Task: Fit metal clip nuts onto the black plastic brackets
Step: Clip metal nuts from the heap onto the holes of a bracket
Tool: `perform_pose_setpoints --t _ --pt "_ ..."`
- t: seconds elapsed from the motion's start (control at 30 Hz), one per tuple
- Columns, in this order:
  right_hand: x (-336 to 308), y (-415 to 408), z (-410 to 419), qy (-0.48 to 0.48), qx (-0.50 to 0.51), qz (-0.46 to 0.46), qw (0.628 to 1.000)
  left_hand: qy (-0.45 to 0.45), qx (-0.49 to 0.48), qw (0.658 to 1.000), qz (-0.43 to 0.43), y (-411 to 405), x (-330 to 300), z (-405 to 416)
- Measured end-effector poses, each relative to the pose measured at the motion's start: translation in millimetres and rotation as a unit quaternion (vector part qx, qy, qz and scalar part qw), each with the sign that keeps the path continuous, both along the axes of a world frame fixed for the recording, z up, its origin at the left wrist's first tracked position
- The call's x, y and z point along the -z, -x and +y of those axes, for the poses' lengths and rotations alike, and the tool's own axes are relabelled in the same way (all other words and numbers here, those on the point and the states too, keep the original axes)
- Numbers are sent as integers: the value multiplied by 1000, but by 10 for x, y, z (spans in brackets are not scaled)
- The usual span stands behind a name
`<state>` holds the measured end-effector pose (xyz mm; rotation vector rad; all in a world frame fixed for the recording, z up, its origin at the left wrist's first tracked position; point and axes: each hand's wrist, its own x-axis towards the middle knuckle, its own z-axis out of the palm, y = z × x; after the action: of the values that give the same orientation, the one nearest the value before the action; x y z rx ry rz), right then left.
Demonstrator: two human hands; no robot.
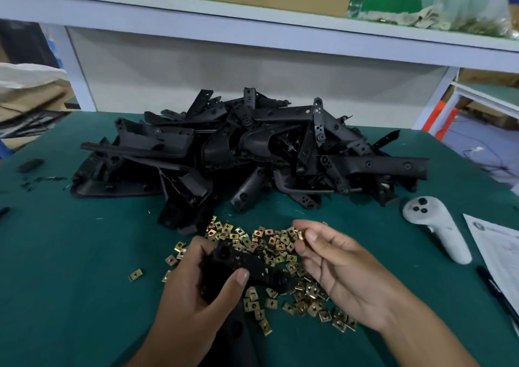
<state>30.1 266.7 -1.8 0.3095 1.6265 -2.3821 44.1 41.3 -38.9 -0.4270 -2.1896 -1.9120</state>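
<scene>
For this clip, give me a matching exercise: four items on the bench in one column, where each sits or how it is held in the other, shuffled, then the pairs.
Things:
1. black plastic bracket
2. clip nut
3. white controller
4. pile of brackets

Places or states:
A. lying on the green mat at the right, beside a printed sheet
B. gripped in the left hand
C. heaped at the back of the mat, beyond the loose nuts
D. pinched at the fingertips of the right hand

Pairs: 1-B, 2-D, 3-A, 4-C
</scene>
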Motion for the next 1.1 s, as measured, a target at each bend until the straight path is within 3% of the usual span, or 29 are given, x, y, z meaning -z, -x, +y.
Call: perform_pose_setpoints --t 0.27,0.53,0.67,1.1 --pt "31 -52 -63 -23 -45 37 998 34 16 999 -29 37 45 -10" --pt "-24 -125 -123 -63 -117 66 989 -12 88 992 -89 3 67 5" --pt "-29 -156 -124 -72 -159 76 982 -18 97 992 -78 -19 19 22" --pt "-41 -164 -134 -138 -140 126 972 -17 70 994 -80 -15 9 3"
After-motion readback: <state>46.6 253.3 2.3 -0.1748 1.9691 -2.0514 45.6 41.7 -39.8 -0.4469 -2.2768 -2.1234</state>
